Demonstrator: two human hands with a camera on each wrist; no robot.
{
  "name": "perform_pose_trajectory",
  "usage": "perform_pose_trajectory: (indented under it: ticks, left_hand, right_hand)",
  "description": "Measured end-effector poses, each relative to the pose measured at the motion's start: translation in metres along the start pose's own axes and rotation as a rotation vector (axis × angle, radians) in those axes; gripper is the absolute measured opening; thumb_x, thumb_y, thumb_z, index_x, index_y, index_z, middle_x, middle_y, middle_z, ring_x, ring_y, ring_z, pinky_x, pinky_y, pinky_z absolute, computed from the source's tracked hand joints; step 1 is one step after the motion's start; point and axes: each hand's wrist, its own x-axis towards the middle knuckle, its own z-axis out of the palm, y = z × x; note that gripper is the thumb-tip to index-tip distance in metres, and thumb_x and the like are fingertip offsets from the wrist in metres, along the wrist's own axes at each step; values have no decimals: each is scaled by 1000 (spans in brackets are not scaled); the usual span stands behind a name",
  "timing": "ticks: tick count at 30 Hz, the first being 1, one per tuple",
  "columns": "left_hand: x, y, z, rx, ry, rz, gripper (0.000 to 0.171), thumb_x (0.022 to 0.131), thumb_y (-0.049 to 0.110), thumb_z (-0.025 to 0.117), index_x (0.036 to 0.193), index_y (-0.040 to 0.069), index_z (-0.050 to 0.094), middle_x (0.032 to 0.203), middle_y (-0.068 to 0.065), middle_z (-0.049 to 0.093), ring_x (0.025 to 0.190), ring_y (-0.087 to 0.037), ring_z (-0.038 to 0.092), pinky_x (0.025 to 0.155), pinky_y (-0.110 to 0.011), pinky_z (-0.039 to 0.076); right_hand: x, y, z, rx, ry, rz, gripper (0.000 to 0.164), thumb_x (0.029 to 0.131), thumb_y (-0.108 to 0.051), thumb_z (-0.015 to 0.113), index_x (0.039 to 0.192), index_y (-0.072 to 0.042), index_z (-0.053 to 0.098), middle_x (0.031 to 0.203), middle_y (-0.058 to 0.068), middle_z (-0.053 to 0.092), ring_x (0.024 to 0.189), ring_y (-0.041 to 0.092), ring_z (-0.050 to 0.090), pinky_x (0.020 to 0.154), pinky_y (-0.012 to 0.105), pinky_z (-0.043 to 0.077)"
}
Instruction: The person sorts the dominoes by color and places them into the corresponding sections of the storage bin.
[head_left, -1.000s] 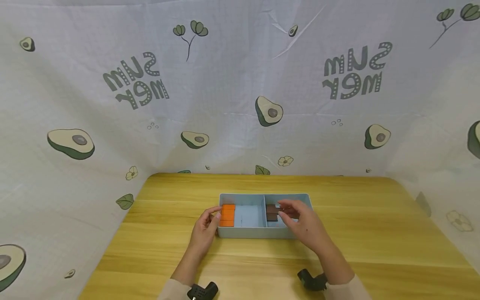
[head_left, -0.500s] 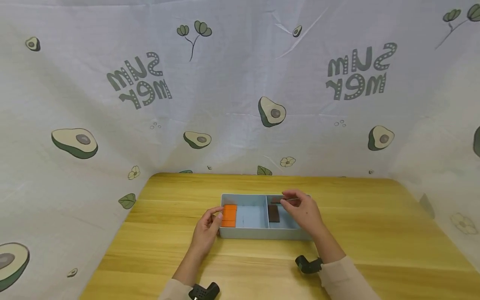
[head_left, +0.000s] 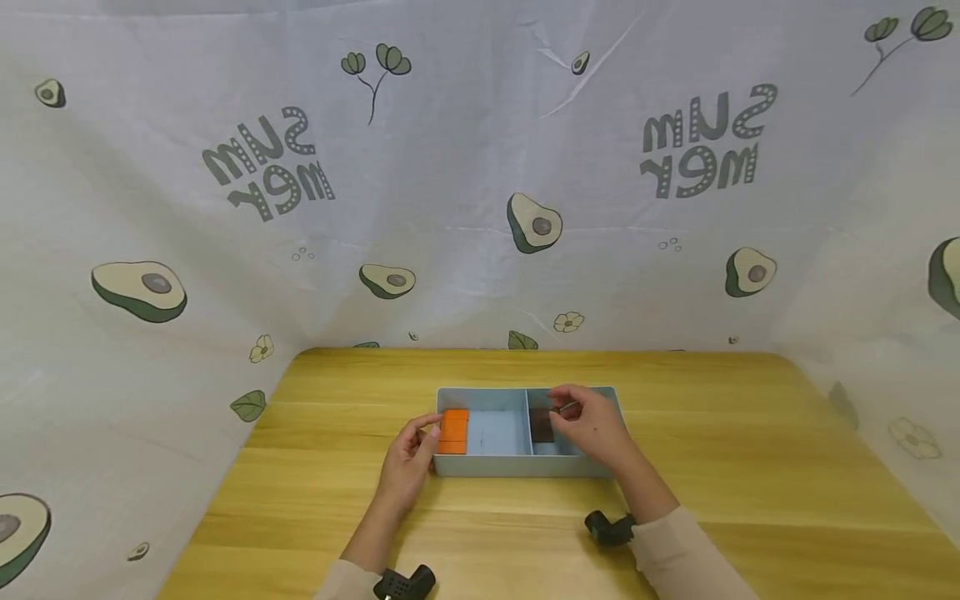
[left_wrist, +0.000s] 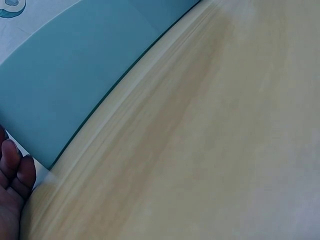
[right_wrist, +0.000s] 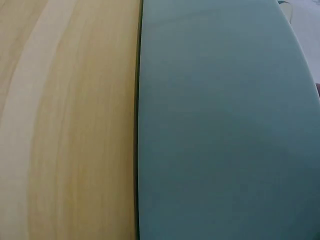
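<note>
A light blue two-compartment box (head_left: 517, 467) stands on the wooden table. Several flat orange rectangular tiles (head_left: 453, 432) lie along the left wall of its wider, left compartment. My left hand (head_left: 405, 467) holds the box's left end, thumb and index finger at the rim; in the left wrist view its curled fingers (left_wrist: 22, 172) show beside the end wall. My right hand (head_left: 596, 429) reaches into the right compartment, thumb and index finger pinching a brown tile, mostly hidden by the fingers. Other brown tiles (head_left: 541, 426) lie against the divider. The right wrist view shows mainly the box's outer wall (right_wrist: 220, 125).
The box's divider (head_left: 528, 421) stands between the compartments. Wooden tabletop (head_left: 360, 383) surrounds the box. A white cloth (head_left: 450, 167) printed with avocados hangs behind the table and along both sides. Each wrist wears a black camera.
My right hand first lifted a brown tile toward the back of the right compartment, then brought it forward over the brown tiles by the divider. My left hand has stayed at the box's left end.
</note>
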Motion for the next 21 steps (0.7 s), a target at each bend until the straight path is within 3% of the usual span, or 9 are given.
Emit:
perform_pose_trajectory:
  ticks: [15, 21]
  left_hand:
    - [0, 0, -1, -12, -4, 18, 31, 103, 27, 63, 129, 12, 65, 81, 0, 48, 68, -11, 49, 61, -21, 45]
    - [0, -3, -1, 13, -6, 28, 30, 103, 27, 62, 129, 13, 66, 82, -1, 49, 67, -11, 49, 61, -20, 44]
  right_hand:
    - [0, -3, 5, -63, -220, 9, 25, 86, -5, 73, 110, -11, 72, 97, 4, 64, 85, 18, 59, 67, 30, 51]
    - [0, -4, 5, -92, -238, 34, 28, 83, -5, 72, 110, -11, 71, 96, 3, 63, 85, 18, 60, 67, 30, 51]
